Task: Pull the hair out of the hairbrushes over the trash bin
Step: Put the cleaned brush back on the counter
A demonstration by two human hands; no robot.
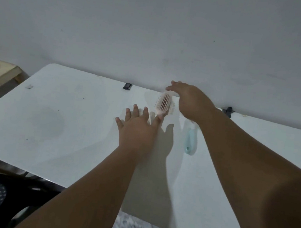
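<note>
Left hand (135, 129) low over table (55, 114), fingers spread, thumb touching pink brush (164, 104), right hand (189, 101) above it, fingers loose, blue brush (191, 139) nearby

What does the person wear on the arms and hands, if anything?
Nothing that shows. The left hand and the right hand are bare: no gloves, rings, watch or bracelet. No sleeve shows on either arm up to the picture's edge.
</note>
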